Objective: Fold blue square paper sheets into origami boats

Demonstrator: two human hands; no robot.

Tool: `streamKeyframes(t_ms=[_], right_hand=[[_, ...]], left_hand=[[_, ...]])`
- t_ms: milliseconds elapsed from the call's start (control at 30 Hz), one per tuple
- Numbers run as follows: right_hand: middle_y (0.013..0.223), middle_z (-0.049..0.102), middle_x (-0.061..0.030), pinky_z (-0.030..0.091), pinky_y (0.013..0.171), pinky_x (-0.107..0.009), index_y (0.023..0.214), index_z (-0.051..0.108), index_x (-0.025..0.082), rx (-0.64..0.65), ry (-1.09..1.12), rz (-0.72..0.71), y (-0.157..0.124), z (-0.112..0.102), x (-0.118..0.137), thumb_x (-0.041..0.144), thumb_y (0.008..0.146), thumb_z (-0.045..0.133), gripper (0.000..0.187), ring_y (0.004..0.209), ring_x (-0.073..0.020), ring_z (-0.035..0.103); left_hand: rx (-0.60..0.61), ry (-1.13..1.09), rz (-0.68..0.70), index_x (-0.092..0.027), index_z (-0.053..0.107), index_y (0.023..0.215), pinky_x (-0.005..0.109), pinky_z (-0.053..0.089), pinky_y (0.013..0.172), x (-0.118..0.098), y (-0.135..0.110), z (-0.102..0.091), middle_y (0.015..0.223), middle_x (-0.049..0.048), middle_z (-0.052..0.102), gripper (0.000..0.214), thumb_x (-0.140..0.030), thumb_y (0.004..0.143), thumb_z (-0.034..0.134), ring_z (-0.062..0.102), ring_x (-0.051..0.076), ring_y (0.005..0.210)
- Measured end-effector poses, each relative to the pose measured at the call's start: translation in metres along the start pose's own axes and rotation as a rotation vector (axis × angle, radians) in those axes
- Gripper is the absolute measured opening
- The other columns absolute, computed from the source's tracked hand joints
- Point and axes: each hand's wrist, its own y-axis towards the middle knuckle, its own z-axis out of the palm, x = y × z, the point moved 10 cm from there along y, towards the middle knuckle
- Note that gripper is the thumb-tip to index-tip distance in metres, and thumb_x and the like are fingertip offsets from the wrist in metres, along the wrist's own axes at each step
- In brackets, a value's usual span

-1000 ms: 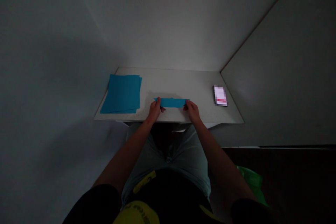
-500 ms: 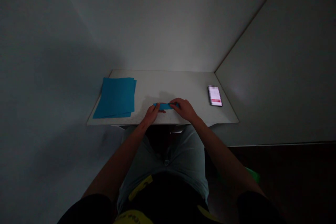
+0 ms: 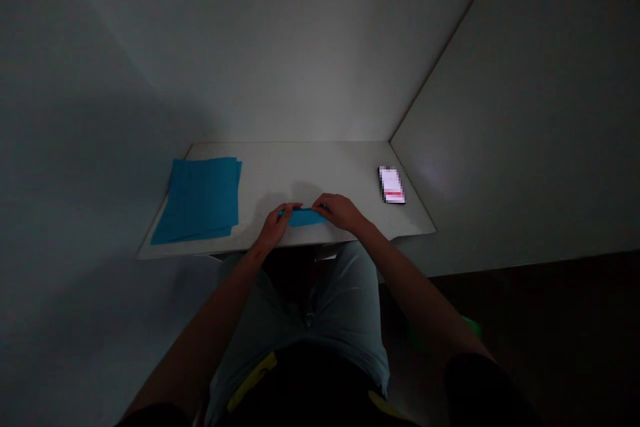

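A folded strip of blue paper (image 3: 303, 216) lies near the front edge of a small white table (image 3: 300, 167). My left hand (image 3: 274, 225) presses its fingers on the strip's left end. My right hand (image 3: 339, 212) lies curled over the strip's right part, covering it. Both hands hold the strip down against the tabletop. The room is dim and the fingers show only roughly.
A stack of blue paper sheets (image 3: 200, 197) lies on the table's left side. A phone (image 3: 391, 185) with a lit screen lies at the table's right edge. White walls close in the table behind and at the right. My legs are under the front edge.
My right hand has slid left along the strip, from its right end to over its middle. The visible strip is now much shorter. The view has drifted to the right.
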Motion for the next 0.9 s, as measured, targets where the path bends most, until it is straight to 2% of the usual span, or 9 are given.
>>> streamKeyframes(t_ms=[133, 233, 300, 400, 467, 533, 633, 767, 900], right_hand=[[0.121, 0.081, -0.0075, 0.048, 0.087, -0.030, 0.119, 0.080, 0.023, 0.175, -0.144, -0.078, -0.002, 0.006, 0.009, 0.031, 0.111, 0.061, 0.022, 0.106, -0.0218, 0.074], [0.121, 0.081, -0.0056, 0.047, 0.082, -0.029, 0.117, 0.081, 0.024, 0.296, -0.191, -0.134, -0.005, 0.010, 0.010, 0.025, 0.109, 0.063, 0.020, 0.107, -0.0216, 0.075], [0.121, 0.082, -0.0054, 0.046, 0.081, -0.028, 0.115, 0.081, 0.024, 0.312, -0.197, -0.139, -0.004, 0.006, 0.004, 0.022, 0.107, 0.064, 0.019, 0.107, -0.0215, 0.075], [0.116, 0.083, -0.0053, 0.046, 0.079, -0.029, 0.111, 0.082, 0.024, 0.250, -0.174, -0.121, 0.000, -0.011, -0.016, 0.023, 0.107, 0.064, 0.018, 0.104, -0.0217, 0.075], [0.111, 0.084, -0.0044, 0.046, 0.078, -0.029, 0.104, 0.082, 0.026, 0.194, -0.168, -0.095, 0.002, -0.029, -0.037, 0.024, 0.105, 0.067, 0.016, 0.100, -0.0220, 0.075], [0.106, 0.084, -0.0035, 0.046, 0.076, -0.030, 0.099, 0.083, 0.028, 0.153, -0.180, -0.058, 0.006, -0.051, -0.066, 0.022, 0.102, 0.069, 0.015, 0.095, -0.0223, 0.075], [0.106, 0.084, -0.0058, 0.048, 0.078, -0.032, 0.099, 0.084, 0.027, 0.109, -0.260, 0.026, 0.016, -0.089, -0.119, 0.022, 0.100, 0.070, 0.015, 0.096, -0.0245, 0.075], [0.121, 0.082, -0.0139, 0.051, 0.083, -0.034, 0.114, 0.083, 0.022, 0.021, -0.521, 0.320, 0.033, -0.142, -0.206, 0.028, 0.108, 0.056, 0.028, 0.107, -0.0281, 0.075], [0.129, 0.078, -0.0214, 0.053, 0.092, -0.039, 0.127, 0.079, 0.013, 0.006, -0.654, 0.560, 0.047, -0.168, -0.271, 0.025, 0.112, 0.044, 0.040, 0.117, -0.0313, 0.074]], left_hand=[[0.050, 0.025, 0.053, -0.021, 0.083, 0.102, 0.043, 0.056, 0.107, -0.005, 0.000, 0.008, 0.111, 0.0088, 0.082, 0.056, -0.066, 0.105, 0.050, 0.074, 0.027, 0.109], [0.064, -0.001, 0.114, -0.022, 0.083, 0.092, 0.044, 0.057, 0.104, -0.007, -0.003, 0.011, 0.105, 0.0089, 0.081, 0.056, -0.064, 0.106, 0.047, 0.074, 0.026, 0.105], [0.065, -0.026, 0.138, -0.022, 0.082, 0.087, 0.045, 0.057, 0.106, -0.005, -0.005, 0.010, 0.109, 0.0097, 0.080, 0.061, -0.064, 0.108, 0.042, 0.073, 0.026, 0.108], [0.025, -0.016, 0.150, -0.023, 0.081, 0.085, 0.048, 0.054, 0.114, -0.002, -0.007, 0.002, 0.127, 0.0109, 0.076, 0.069, -0.064, 0.111, 0.032, 0.069, 0.028, 0.124], [0.000, 0.055, 0.181, -0.023, 0.082, 0.091, 0.049, 0.050, 0.120, -0.003, -0.009, -0.004, 0.143, 0.0112, 0.069, 0.068, -0.062, 0.112, 0.030, 0.062, 0.028, 0.136], [0.000, 0.184, 0.231, -0.025, 0.084, 0.102, 0.052, 0.045, 0.124, -0.007, -0.009, -0.007, 0.151, 0.0109, 0.063, 0.060, -0.059, 0.112, 0.036, 0.056, 0.029, 0.142], [0.023, 0.387, 0.289, -0.027, 0.083, 0.115, 0.056, 0.042, 0.124, -0.008, -0.008, -0.006, 0.142, 0.0103, 0.069, 0.046, -0.055, 0.110, 0.046, 0.058, 0.030, 0.136], [0.068, 0.501, 0.307, -0.027, 0.081, 0.119, 0.055, 0.045, 0.119, -0.005, -0.007, 0.000, 0.132, 0.0099, 0.072, 0.042, -0.046, 0.111, 0.045, 0.061, 0.030, 0.129], [0.106, 0.553, 0.296, -0.029, 0.081, 0.120, 0.054, 0.046, 0.116, -0.004, -0.010, 0.006, 0.131, 0.0097, 0.072, 0.039, -0.044, 0.111, 0.046, 0.060, 0.031, 0.129]])
